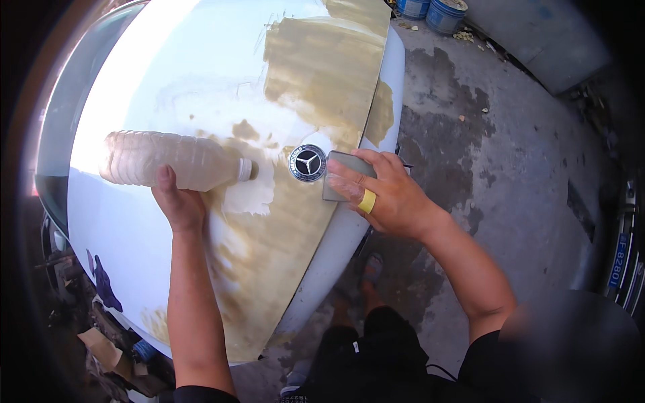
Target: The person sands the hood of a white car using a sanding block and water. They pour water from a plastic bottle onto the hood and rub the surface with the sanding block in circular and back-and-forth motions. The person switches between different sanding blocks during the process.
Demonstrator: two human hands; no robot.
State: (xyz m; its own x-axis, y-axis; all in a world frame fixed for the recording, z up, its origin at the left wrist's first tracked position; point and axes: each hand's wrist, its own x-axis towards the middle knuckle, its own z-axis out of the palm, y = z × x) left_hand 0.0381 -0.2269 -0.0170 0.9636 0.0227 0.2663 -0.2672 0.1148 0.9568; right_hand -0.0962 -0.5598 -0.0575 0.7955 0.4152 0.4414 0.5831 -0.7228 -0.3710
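Observation:
My left hand (pixel 179 201) is wrapped round a large clear plastic bottle (pixel 144 161) of cloudy liquid. The bottle is tipped on its side over the white car panel (pixel 195 87), its neck pointing right; whether liquid is coming out cannot be made out. My right hand (pixel 393 195) presses a flat grey sanding pad (pixel 341 176) against the panel near its edge, fingers laid over it. Yellow tape (pixel 367 201) circles one finger. Just left of the pad sits a round black-and-silver badge (pixel 308 163). Tan, wet-looking smears (pixel 275 248) surround it.
The panel's edge and a gap run beside my right hand, with the grey concrete floor (pixel 510 181) below. Blue buckets (pixel 446 15) stand at the far right. Cardboard (pixel 106 349) and clutter lie at the lower left. Another vehicle's front (pixel 625 248) shows at the right rim.

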